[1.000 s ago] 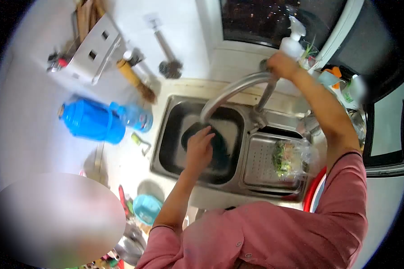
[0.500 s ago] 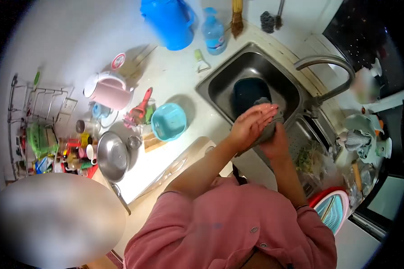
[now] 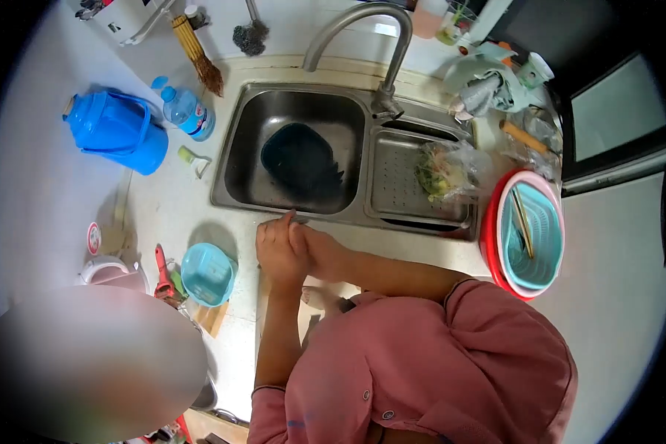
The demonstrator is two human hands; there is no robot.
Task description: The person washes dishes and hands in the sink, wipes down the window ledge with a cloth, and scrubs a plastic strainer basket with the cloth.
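My left hand (image 3: pixel 281 251) and my right hand (image 3: pixel 325 254) are pressed together just in front of the steel sink (image 3: pixel 237 185), over the counter's front edge. Their fingers are closed around each other, and anything between the palms is hidden. Beyond them, in the left bowl, lies a dark, rounded object (image 3: pixel 296 155), whose kind is hard to tell. A dark, finger-shaped shadow falls beside it. The tap (image 3: pixel 399 44) arches over the back rim.
Left on the counter are a blue jug (image 3: pixel 122 137), a plastic bottle (image 3: pixel 189 115) and a turquoise tub (image 3: pixel 209 274). A drainer tray (image 3: pixel 399 177) with bagged greens (image 3: pixel 440 174) covers the right bowl. Stacked baskets (image 3: pixel 536 229) holding chopsticks stand at the right.
My hands have drawn back from over the sink to its front edge. The grey cloth seen in them before is no longer visible. The view has turned toward the right.
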